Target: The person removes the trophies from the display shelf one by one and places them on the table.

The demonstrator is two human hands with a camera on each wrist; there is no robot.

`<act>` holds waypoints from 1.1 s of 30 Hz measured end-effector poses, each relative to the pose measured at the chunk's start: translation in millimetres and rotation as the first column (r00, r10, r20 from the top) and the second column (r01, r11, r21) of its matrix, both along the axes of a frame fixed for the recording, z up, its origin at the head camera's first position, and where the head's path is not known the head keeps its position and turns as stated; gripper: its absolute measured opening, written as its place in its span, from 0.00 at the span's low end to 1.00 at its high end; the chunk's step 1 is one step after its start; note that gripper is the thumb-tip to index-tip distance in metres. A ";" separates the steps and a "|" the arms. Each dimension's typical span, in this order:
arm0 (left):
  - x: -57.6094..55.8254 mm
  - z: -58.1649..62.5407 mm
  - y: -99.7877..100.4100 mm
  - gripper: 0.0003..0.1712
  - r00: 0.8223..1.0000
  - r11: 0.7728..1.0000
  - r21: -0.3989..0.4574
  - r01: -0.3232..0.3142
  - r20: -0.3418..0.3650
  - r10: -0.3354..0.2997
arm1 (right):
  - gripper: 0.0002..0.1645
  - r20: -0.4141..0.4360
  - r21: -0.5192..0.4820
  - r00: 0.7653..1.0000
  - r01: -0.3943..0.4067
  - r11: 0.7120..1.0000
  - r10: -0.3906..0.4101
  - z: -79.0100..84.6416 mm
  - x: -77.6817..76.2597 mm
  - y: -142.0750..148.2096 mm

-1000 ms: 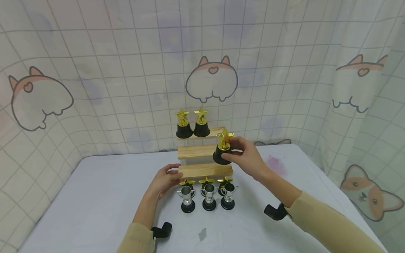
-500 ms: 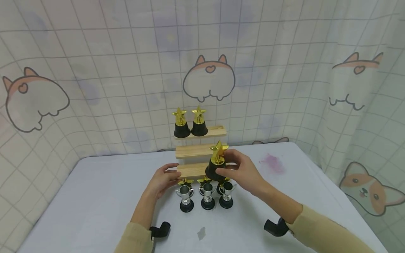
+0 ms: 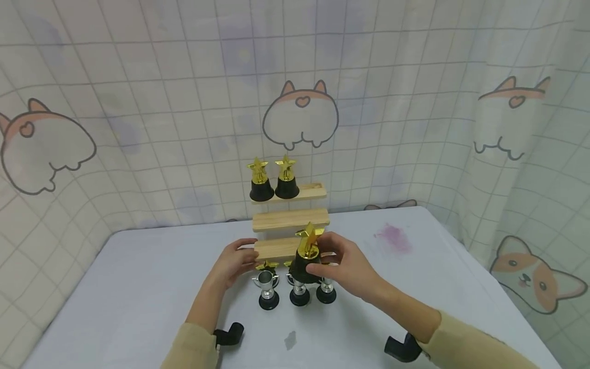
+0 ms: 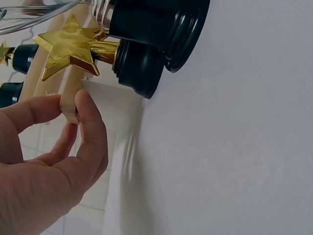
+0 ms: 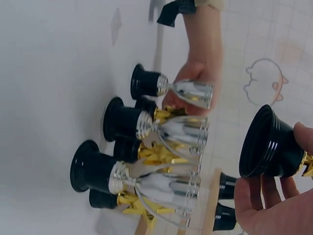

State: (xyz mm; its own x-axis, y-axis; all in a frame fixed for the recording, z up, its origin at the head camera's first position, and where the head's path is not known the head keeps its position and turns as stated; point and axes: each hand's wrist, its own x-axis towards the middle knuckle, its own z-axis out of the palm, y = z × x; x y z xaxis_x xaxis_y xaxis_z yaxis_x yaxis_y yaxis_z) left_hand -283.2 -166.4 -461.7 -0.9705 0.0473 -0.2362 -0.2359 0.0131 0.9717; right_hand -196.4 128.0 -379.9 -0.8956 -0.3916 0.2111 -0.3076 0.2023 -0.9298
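My right hand (image 3: 348,264) holds a gold star trophy (image 3: 308,249) by its black base, raised in front of the lowest step of a wooden tiered stand (image 3: 276,249). In the right wrist view the hollow underside of its base (image 5: 259,144) shows. My left hand (image 3: 234,261) pinches the left end of that lowest board (image 4: 71,105) between thumb and fingers. Three silver cup trophies (image 3: 267,288) stand on the table before the stand, with gold star trophies (image 5: 161,152) close behind them. The held trophy partly covers two of the cups in the head view.
Two gold star trophies (image 3: 261,188) stand on the left part of the top board (image 3: 313,191). The middle board (image 3: 281,220) is bare. A white cloth covers the table (image 3: 152,287), and a patterned curtain (image 3: 193,102) hangs behind and at the sides.
My right hand has carried the star trophy down and to the left, from beside the middle board to in front of the lowest one. The left hand keeps its grip on the board.
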 end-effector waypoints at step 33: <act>-3.0 5.0 -3.2 0.30 0.999 0.999 -0.025 0.048 -0.001 -0.048 | 0.27 0.193 0.011 0.971 -0.150 0.989 0.145 -32.3 41.9 -41.2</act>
